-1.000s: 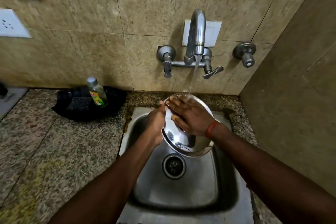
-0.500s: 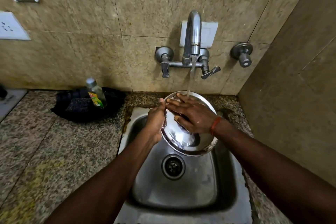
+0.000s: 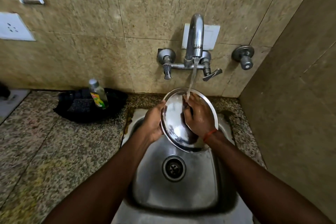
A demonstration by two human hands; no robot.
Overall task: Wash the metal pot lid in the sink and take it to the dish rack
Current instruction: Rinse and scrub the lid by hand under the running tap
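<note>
The round metal pot lid (image 3: 174, 123) is tilted on edge over the back of the steel sink (image 3: 178, 192), under the running tap (image 3: 195, 42). My left hand (image 3: 153, 123) grips its left rim. My right hand (image 3: 199, 116) lies flat on the lid's shiny face, fingers spread, and the stream of water falls on its fingers. A red thread circles my right wrist. No dish rack is in view.
A dish-soap bottle (image 3: 98, 94) stands in a black tray (image 3: 91, 104) with a scrub pad on the granite counter (image 3: 54, 151) left of the sink. A second valve (image 3: 243, 57) sticks out of the back wall. A tiled side wall closes in the right.
My right hand has slid up the lid's face toward the water stream. The lid is tipped a little more upright. My left hand keeps its grip on the rim.
</note>
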